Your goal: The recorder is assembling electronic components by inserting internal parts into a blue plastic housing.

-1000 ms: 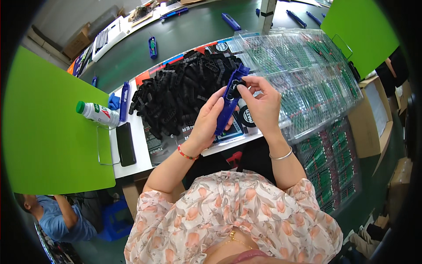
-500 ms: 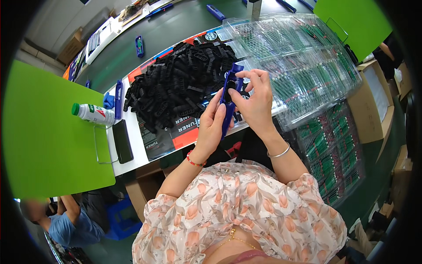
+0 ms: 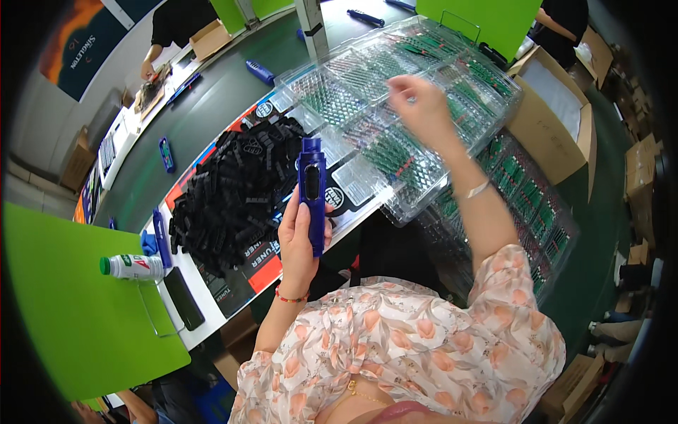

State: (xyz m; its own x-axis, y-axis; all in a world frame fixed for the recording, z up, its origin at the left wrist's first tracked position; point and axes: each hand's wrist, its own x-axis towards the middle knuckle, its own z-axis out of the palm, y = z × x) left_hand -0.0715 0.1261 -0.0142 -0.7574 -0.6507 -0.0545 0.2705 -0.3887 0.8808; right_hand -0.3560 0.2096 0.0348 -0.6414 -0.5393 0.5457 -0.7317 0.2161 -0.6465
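My left hand (image 3: 296, 237) holds a blue oblong plastic casing (image 3: 312, 191) upright in front of me, a dark oval window on its face. Behind it lies a big heap of small black plastic parts (image 3: 236, 191) on the white table. My right hand (image 3: 420, 106) is stretched out over clear plastic trays (image 3: 395, 106) filled with rows of small green parts. Its fingers are pinched together and blurred, and whether they hold a part cannot be seen.
A white bottle with a green cap (image 3: 131, 266) and a black phone (image 3: 183, 298) lie at the table's left end, beside a green divider panel (image 3: 67, 304). More blue casings (image 3: 167, 154) lie on the dark green belt. Cardboard boxes (image 3: 558, 113) and further tray stacks (image 3: 537, 212) stand at right.
My right hand has let go of the blue casing and moved right and away, out over the clear trays. My left hand now holds the casing alone, upright.
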